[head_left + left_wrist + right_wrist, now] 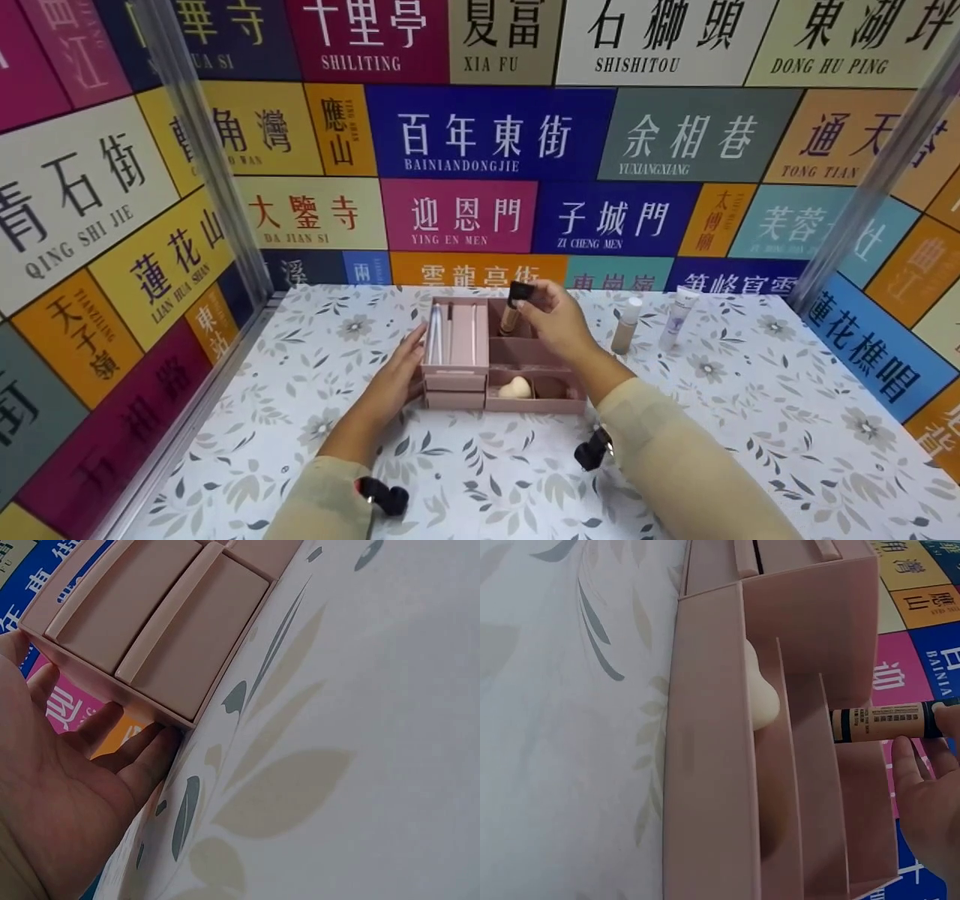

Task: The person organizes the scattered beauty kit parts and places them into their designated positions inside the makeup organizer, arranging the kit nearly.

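Observation:
A pink desktop organizer (pixel 455 380) with two drawers and several compartments stands on the table. My left hand (pixel 396 379) rests its fingers against the organizer's left side; in the left wrist view the fingers (pixel 97 727) are spread and lightly bent along that side. My right hand (pixel 561 321) pinches a small tan bottle (pixel 885 722) by its black cap, upright over the rear right compartment, its lower end partly inside. Slim sticks, maybe brushes (pixel 450 334), lie in the top tray. A cream sponge (pixel 516 388) and a brown rounded thing (pixel 551 388) sit in the front compartment.
Right of the organizer stand a beige bottle with a white cap (pixel 625 326) and a pale tube (pixel 677 321). Leaf-patterned cloth (pixel 750 420) covers the table. Behind it rises a wall of coloured panels (pixel 491 131), with metal posts (pixel 206 135) at the corners.

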The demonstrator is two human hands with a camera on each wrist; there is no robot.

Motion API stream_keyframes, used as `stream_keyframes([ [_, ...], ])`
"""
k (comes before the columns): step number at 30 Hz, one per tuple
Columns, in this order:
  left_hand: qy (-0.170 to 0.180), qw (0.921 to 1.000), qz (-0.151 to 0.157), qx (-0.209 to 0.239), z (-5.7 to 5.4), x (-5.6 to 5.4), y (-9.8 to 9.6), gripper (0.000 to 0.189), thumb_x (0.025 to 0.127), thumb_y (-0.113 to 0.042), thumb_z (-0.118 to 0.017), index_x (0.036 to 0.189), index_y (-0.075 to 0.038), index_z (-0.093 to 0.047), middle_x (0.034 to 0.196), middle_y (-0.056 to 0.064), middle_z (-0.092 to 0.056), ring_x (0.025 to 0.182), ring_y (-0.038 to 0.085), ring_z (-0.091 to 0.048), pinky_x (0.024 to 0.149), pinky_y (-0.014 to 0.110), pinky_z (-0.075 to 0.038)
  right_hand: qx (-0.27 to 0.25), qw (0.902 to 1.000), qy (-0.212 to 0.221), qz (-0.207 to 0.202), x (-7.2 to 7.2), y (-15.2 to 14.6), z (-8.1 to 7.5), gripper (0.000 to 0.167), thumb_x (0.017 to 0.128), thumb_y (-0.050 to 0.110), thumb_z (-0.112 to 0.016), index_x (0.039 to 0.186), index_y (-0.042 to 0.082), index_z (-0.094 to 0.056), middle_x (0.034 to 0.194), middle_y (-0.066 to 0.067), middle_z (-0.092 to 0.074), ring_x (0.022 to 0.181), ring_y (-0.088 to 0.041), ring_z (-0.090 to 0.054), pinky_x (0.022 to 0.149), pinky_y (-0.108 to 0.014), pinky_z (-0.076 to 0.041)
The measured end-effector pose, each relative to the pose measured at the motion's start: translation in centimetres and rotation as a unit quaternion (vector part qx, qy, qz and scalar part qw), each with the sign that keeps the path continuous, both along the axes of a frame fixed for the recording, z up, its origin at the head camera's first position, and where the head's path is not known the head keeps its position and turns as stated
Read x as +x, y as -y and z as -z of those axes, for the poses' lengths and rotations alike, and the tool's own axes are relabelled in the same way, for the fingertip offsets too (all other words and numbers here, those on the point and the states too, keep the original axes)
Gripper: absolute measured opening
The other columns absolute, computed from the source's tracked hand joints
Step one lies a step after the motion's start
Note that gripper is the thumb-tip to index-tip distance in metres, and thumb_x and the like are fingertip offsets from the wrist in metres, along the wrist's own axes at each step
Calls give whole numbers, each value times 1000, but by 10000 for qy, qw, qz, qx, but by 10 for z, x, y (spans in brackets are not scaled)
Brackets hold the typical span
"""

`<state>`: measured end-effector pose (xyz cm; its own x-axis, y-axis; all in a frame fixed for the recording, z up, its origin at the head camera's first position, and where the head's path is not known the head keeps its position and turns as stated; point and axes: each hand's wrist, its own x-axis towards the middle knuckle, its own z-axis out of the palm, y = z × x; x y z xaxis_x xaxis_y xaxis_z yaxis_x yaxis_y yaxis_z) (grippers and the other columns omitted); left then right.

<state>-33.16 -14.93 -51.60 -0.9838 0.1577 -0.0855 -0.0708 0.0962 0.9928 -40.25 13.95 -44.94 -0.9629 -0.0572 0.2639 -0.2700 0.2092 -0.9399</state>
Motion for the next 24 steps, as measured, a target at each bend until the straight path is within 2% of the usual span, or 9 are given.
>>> stream_keyframes([
  [4, 2, 10000, 33, 84, 0, 0, 0, 56, 111, -59, -41, 165, -55, -28, 180, 4, -24, 158, 38, -42, 128, 57, -39, 129, 9998, 150, -72, -5, 7, 6, 31, 102, 10, -72, 132, 4, -66, 131, -18, -75, 121, -27, -73, 93, -24, -60],
  [8, -54, 9999, 55, 100, 0, 1, 1, 56, 112, -58, -41, 166, -53, -27, 180, 5, -23, 158, 39, -41, 128, 58, -38, 317, 9990, 302, -109, -7, 13, 12, 32, 102, 12, -73, 132, 6, -67, 131, -17, -76, 118, -26, -74, 88, -25, -61],
  [14, -163, 9998, 111, 80, 0, 0, 1, 56, 113, -55, -39, 168, -50, -26, 179, 8, -24, 156, 39, -45, 127, 58, -41, 726, 9962, 453, -162, -5, 19, 13, 34, 101, 14, -74, 134, 6, -68, 131, -16, -76, 118, -26, -74, 92, -32, -63],
  [17, -217, 9996, 169, 105, 0, -1, 1, 57, 115, -51, -37, 169, -46, -23, 179, 13, -24, 155, 42, -45, 126, 59, -41, 752, 9961, 424, -174, -3, 20, 12, 39, 101, 15, -74, 138, 5, -66, 132, -17, -75, 121, -28, -72, 95, -35, -63],
  [24, -85, 9999, 79, 79, 1, -1, 0, 54, 114, -52, -38, 167, -51, -27, 179, 9, -24, 157, 41, -43, 128, 60, -38, 500, 9974, 454, -250, -3, 20, 15, 41, 102, 12, -72, 142, 5, -64, 133, -18, -75, 121, -30, -74, 99, -35, -63],
])
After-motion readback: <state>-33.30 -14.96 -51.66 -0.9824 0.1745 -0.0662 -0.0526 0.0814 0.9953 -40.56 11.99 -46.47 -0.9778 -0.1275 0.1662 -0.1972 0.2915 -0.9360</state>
